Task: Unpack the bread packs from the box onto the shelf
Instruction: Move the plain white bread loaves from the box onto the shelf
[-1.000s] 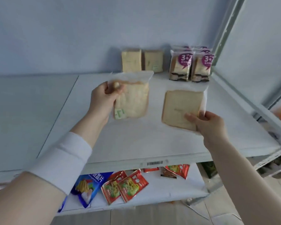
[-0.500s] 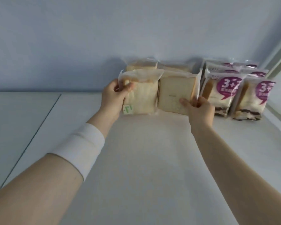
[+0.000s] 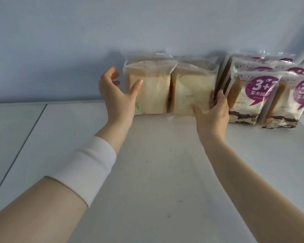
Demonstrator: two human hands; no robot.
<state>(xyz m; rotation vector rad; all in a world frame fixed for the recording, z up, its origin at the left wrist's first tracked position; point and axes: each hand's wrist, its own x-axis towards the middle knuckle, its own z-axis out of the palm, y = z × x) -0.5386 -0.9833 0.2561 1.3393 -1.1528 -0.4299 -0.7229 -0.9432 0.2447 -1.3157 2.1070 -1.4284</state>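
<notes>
Hands open: left hand (image 3: 116, 95) at 9 o'clock of left bread pack (image 3: 150, 88); right hand (image 3: 212, 113) against right bread pack (image 3: 193, 90), possibly touching; both upright on shelf (image 3: 156, 172).

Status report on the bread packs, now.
Left hand open, thumb on left clear bread pack. Right hand open, cupping right clear bread pack. Both upright on shelf. Purple-label packs crowd right side.

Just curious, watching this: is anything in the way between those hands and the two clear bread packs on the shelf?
Nothing visible. The left hand rests its thumb on the left clear pack; the right hand touches the right clear pack.
</notes>
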